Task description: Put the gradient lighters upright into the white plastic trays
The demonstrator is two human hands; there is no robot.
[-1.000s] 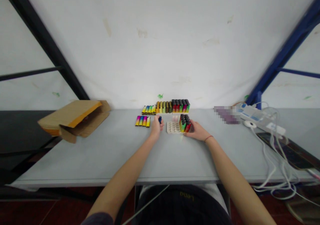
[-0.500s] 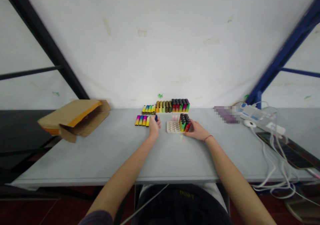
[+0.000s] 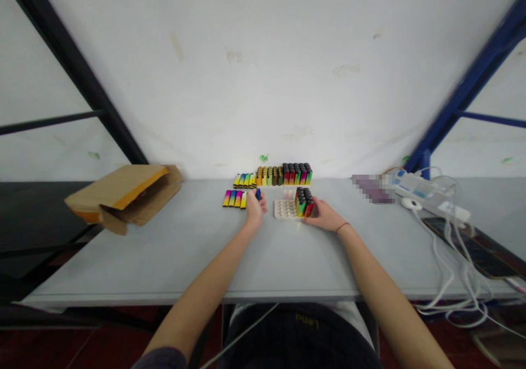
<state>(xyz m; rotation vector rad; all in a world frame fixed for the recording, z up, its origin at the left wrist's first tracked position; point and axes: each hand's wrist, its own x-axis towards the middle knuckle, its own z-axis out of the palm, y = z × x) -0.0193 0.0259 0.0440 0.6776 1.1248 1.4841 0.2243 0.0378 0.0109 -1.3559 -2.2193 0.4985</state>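
My left hand (image 3: 255, 209) is closed around a small blue lighter (image 3: 258, 194), held just right of a short row of rainbow lighters (image 3: 234, 198) lying flat on the grey table (image 3: 263, 248). My right hand (image 3: 324, 214) grips the right side of a white holed tray (image 3: 284, 209), where a block of upright black-capped lighters (image 3: 303, 201) stands. Behind, against the wall, a long row of upright lighters (image 3: 284, 174) runs beside a few lying ones (image 3: 244, 180).
An open cardboard box (image 3: 123, 194) lies on its side at the table's left end. At the right are a white power strip (image 3: 427, 196), loose white cables (image 3: 456, 270), a dark flat device (image 3: 476, 248) and a blurred purple patch (image 3: 372, 187).
My left hand with the blue lighter drew left, from beside the tray toward the flat row of rainbow lighters. My right hand stayed on the tray.
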